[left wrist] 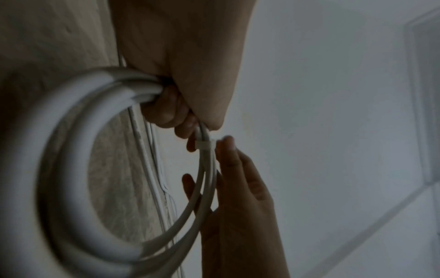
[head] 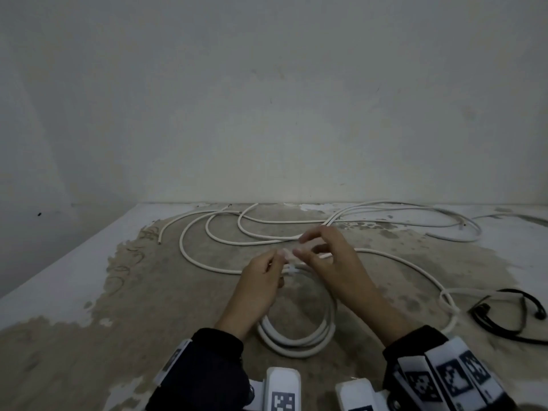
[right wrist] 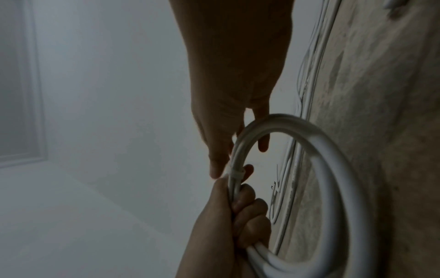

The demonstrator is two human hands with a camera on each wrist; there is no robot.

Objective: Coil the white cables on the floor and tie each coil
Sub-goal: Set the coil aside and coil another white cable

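A coil of white cable (head: 296,341) hangs from my left hand (head: 275,262), which grips its top strands in a fist, as the left wrist view shows (left wrist: 166,105). A white tie (left wrist: 204,145) is wrapped round the strands just past that fist. It also shows in the right wrist view (right wrist: 237,174). My right hand (head: 299,247) is beside it with its fingers (left wrist: 228,150) straight, a fingertip touching the tie. In the right wrist view the right hand (right wrist: 218,167) lies along the coil (right wrist: 333,150).
Several loose white cables (head: 267,222) lie looped on the worn floor, back to the wall. One white cable (head: 415,269) curves to the right toward a black cable (head: 504,315). White marker blocks (head: 281,390) sit at the bottom edge.
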